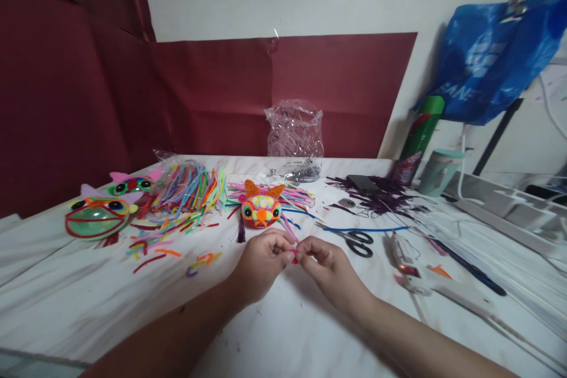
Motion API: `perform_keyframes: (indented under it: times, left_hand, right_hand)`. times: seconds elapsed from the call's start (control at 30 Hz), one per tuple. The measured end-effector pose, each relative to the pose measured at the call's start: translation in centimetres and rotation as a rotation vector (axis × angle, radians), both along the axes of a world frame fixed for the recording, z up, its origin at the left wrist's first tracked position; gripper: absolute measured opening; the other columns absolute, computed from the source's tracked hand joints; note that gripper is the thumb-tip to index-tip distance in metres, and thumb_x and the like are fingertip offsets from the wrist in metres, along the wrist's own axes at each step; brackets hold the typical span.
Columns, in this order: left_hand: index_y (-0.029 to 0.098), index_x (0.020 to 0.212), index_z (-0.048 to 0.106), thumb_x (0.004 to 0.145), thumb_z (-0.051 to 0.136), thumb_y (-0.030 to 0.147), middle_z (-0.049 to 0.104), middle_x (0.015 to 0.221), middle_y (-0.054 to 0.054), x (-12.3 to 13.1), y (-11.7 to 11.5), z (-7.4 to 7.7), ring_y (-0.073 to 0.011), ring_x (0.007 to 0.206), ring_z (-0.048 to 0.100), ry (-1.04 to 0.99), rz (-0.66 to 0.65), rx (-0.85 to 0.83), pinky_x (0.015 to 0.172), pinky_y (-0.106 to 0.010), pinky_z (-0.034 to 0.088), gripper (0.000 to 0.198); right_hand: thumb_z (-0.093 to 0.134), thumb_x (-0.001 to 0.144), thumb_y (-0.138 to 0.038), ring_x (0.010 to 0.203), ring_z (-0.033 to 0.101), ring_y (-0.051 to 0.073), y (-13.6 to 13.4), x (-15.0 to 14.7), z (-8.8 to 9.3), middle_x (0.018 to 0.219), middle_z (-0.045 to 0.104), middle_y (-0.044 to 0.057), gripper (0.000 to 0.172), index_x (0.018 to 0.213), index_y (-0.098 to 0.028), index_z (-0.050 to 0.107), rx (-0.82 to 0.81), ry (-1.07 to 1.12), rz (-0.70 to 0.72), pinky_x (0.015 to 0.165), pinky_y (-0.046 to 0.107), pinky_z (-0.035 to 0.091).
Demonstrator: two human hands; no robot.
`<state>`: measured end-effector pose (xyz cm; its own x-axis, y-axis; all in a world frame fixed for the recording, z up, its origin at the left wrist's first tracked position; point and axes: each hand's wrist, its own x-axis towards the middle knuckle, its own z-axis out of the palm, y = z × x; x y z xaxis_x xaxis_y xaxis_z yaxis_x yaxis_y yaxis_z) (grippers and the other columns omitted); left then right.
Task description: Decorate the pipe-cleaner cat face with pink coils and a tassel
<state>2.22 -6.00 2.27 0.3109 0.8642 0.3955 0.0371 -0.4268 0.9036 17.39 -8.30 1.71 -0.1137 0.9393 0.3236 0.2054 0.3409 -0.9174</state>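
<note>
Low over the middle of the table, my left hand (268,257) and my right hand (325,266) meet fingertip to fingertip. Both pinch a small pink-red piece (295,256), mostly hidden by the fingers. A pink strip (289,230) shows just behind them. Beyond my left hand sits a colourful animal head (261,209) with orange ears, round eyes and an orange nose. Black-handled scissors (354,239) lie beyond my right hand, beside a blue strip (376,229).
Two more animal heads, one green-mouthed (97,221), stand left near bundled coloured strips (190,186). Loose offcuts (206,260) lie nearer. At right are a glue gun (460,295), a dark pen-like tool (469,266), purple tassels (385,198), a phone (363,183) and a power strip (509,212).
</note>
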Motion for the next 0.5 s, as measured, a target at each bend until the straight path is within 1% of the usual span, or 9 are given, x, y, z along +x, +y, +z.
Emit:
perform_keyframes:
  times: [0.07,0.13,0.2,0.33,0.4,0.5]
  left_hand:
    - [0.014,0.064,0.058,0.068,0.062,0.022,0.059,0.084,-0.006,0.0,-0.1,0.1,-0.0168,0.079,0.056,-0.008,-0.037,-0.041,0.073,-0.029,0.044,0.010]
    - [0.015,0.066,0.056,0.071,0.060,0.026,0.058,0.081,-0.006,0.0,-0.2,0.3,-0.0162,0.077,0.054,-0.035,-0.072,-0.074,0.073,-0.029,0.043,0.014]
    - [0.015,0.066,0.056,0.071,0.060,0.029,0.057,0.082,-0.005,0.1,-0.3,0.5,-0.0162,0.078,0.054,-0.067,-0.074,-0.085,0.073,-0.029,0.043,0.015]
    - [0.015,0.066,0.057,0.067,0.064,0.027,0.056,0.090,-0.006,0.3,-0.3,0.1,-0.0173,0.083,0.054,-0.143,-0.006,-0.074,0.074,-0.028,0.044,0.014]
    - [0.015,0.066,0.058,0.067,0.065,0.026,0.056,0.092,-0.007,0.3,-0.1,-0.2,-0.0178,0.085,0.054,-0.138,0.014,-0.057,0.075,-0.029,0.045,0.013]
    - [0.015,0.066,0.061,0.067,0.064,0.025,0.056,0.091,-0.007,0.1,0.1,-0.6,-0.0176,0.084,0.055,-0.091,0.033,-0.019,0.075,-0.029,0.045,0.011]
  right_hand:
    - [0.056,0.076,-0.034,0.068,0.053,0.016,-0.1,0.0,0.0,0.069,0.060,0.001,0.018,0.070,-0.017,0.059,0.021,0.012,0.006,0.065,0.027,0.041]
    - [0.054,0.080,-0.036,0.073,0.055,0.016,-0.1,-0.1,0.0,0.076,0.062,0.003,0.020,0.082,-0.017,0.060,0.027,0.072,0.016,0.068,0.028,0.043]
    - [0.055,0.080,-0.039,0.077,0.056,0.017,0.0,-0.3,-0.1,0.081,0.063,0.003,0.023,0.087,-0.017,0.059,0.018,0.118,0.031,0.070,0.028,0.044]
    - [0.059,0.077,-0.041,0.072,0.056,0.016,0.0,-0.5,-0.7,0.076,0.063,0.003,0.024,0.080,-0.017,0.060,-0.010,0.116,0.046,0.068,0.028,0.045]
    - [0.059,0.078,-0.041,0.070,0.055,0.016,0.1,-0.5,-1.0,0.074,0.063,0.003,0.023,0.078,-0.017,0.060,-0.002,0.114,0.037,0.066,0.027,0.044]
    - [0.057,0.079,-0.039,0.071,0.054,0.016,0.2,-0.4,-1.3,0.074,0.062,0.002,0.021,0.076,-0.018,0.059,0.029,0.096,0.018,0.068,0.028,0.044]
